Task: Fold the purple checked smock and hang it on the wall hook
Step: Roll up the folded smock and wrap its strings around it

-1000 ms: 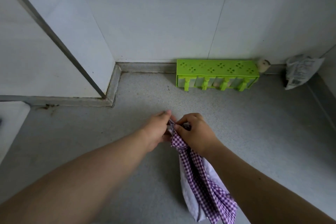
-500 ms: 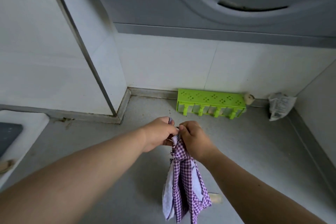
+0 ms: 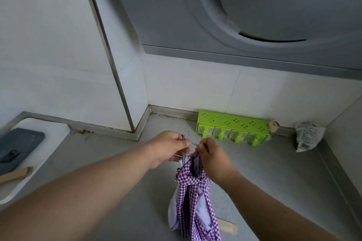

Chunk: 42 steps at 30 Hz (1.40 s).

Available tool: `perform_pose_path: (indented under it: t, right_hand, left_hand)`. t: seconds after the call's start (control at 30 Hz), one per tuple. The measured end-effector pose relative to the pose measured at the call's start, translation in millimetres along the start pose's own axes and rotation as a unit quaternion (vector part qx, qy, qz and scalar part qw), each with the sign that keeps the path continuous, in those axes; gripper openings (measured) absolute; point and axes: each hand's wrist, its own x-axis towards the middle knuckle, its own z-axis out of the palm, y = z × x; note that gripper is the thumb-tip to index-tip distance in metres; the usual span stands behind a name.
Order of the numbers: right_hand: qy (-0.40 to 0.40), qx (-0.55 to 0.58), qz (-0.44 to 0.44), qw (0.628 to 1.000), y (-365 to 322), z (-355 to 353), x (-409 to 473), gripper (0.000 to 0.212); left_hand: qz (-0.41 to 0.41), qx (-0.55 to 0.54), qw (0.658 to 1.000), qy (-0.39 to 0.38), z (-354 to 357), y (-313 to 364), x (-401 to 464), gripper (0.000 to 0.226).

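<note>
The purple checked smock (image 3: 193, 203) hangs bunched in a narrow bundle over the grey counter, its pale lining showing on both sides. My left hand (image 3: 169, 147) pinches a thin loop or strap at the smock's top. My right hand (image 3: 212, 154) grips the gathered top edge just beside it. Both hands are close together, fingers curled on the fabric. No wall hook shows in this view.
A green plastic rack (image 3: 233, 130) stands against the back wall. A crumpled bag (image 3: 307, 136) lies in the right corner. A dark phone (image 3: 18, 142) and a wooden handle (image 3: 14, 174) lie on a white surface (image 3: 52, 129) at left. A grey hood (image 3: 254, 15) overhangs.
The view has tilted upward, bringing the grey hood and the phone into sight. My hands have stayed together on the smock's top, and the bundle hangs straighter below them.
</note>
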Motion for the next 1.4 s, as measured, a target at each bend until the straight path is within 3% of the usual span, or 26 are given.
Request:
perform_pose_path:
  t: [0.27, 0.4, 0.7, 0.97, 1.13, 1.23, 1.4]
  right_hand:
    - [0.035, 0.161, 0.057, 0.985, -21.0, -3.0, -4.9, 0.016]
    - [0.068, 0.188, 0.062, 0.978, -26.1, -3.2, -4.8, 0.020]
    - [0.090, 0.114, 0.031, 0.989, -49.9, 5.4, -17.2, 0.027]
    - [0.029, -0.028, -0.062, 0.997, -82.2, 7.5, -30.6, 0.026]
    - [-0.019, -0.004, -0.089, 0.996, -87.2, 8.5, -32.2, 0.021]
    - [-0.041, 0.000, -0.101, 0.994, -89.6, 3.5, -36.5, 0.022]
    - [-0.011, -0.008, -0.129, 0.992, -92.9, 0.0, -40.6, 0.015]
  left_hand:
    - [0.002, 0.065, 0.996, -0.069, -28.4, 27.8, -10.3, 0.038]
    - [0.024, 0.080, 0.992, -0.094, -40.7, 42.6, -17.4, 0.030]
    - [0.105, 0.072, 0.983, -0.134, -54.5, 59.1, -31.0, 0.021]
    - [0.174, 0.088, 0.968, -0.157, -56.4, 68.8, -47.9, 0.023]
    - [0.239, 0.170, 0.947, -0.131, -59.2, 75.7, -49.3, 0.028]
    - [0.248, 0.184, 0.940, -0.148, -61.9, 77.0, -49.9, 0.019]
    - [0.248, 0.167, 0.938, -0.173, -61.4, 78.7, -51.5, 0.018]
